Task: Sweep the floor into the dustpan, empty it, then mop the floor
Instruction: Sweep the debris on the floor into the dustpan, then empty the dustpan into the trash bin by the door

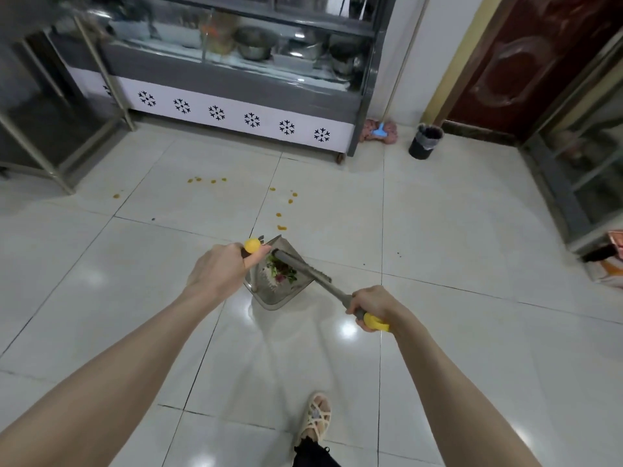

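The left hand (219,269) is clamped on a yellow-capped broom handle (252,246); the right hand (372,306) is clamped on the grey, yellow-ended pole (305,273) of the clear grey plastic dustpan (286,291), which sits mid-floor holding vegetable scraps (281,273). Tilting the pan while carrying it toward the black waste bin (425,141) by the far wall would likely spill them. Orange spots (281,227) remain just beyond it.

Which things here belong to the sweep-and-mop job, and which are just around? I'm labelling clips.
Job: dustpan with scraps; broom handle in right hand; dustpan handle in left hand; orange spots; bin; mop.

Around: display case; pots; door; metal stand.
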Action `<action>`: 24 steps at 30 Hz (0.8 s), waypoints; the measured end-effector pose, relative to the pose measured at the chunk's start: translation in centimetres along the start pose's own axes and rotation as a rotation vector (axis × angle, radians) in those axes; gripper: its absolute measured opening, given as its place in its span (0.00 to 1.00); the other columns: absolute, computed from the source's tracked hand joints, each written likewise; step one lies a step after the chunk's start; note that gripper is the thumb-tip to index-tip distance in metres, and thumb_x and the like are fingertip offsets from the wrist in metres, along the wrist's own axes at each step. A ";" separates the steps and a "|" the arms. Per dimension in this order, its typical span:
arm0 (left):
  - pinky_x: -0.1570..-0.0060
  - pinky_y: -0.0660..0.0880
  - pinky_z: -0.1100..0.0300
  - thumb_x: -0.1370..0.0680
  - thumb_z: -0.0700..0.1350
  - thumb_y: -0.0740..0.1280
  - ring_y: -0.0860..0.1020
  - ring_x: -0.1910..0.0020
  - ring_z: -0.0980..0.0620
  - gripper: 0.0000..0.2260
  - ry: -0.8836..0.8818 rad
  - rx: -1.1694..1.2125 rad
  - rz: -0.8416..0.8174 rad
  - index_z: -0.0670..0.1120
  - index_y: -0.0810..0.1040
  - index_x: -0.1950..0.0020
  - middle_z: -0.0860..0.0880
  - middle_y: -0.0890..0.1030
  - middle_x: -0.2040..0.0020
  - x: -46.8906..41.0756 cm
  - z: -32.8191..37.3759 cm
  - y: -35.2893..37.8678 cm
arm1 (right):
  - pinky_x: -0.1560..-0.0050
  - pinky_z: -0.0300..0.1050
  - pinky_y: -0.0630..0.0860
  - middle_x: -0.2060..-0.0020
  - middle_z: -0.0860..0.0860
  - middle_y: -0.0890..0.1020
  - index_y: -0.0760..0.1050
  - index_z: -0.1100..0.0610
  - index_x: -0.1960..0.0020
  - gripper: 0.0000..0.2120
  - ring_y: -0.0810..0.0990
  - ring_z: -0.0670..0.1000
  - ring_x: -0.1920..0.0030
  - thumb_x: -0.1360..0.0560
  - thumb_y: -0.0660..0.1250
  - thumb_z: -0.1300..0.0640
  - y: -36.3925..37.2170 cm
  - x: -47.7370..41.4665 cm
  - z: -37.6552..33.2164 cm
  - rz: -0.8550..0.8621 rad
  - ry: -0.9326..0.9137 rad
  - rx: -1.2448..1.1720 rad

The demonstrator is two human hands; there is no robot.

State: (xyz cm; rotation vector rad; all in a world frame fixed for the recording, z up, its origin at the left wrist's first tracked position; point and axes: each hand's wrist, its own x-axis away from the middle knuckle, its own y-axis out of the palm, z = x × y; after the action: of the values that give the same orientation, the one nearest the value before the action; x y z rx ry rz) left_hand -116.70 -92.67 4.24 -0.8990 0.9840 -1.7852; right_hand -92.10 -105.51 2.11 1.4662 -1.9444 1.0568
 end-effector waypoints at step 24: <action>0.62 0.74 0.53 0.28 0.73 0.48 0.77 0.62 0.45 0.34 0.404 -0.110 -0.014 0.47 0.80 0.54 0.47 0.77 0.66 -35.6 32.0 5.5 | 0.78 0.36 0.66 0.79 0.53 0.72 0.75 0.66 0.61 0.01 0.70 0.52 0.80 0.33 0.67 0.70 -35.7 -19.0 -13.2 0.235 -0.009 -0.151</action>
State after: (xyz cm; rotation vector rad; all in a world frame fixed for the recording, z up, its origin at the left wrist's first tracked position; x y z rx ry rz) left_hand -74.49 -69.48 6.81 -0.6203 1.3434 -1.9832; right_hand -53.31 -88.39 5.81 1.1856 -2.1917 0.9768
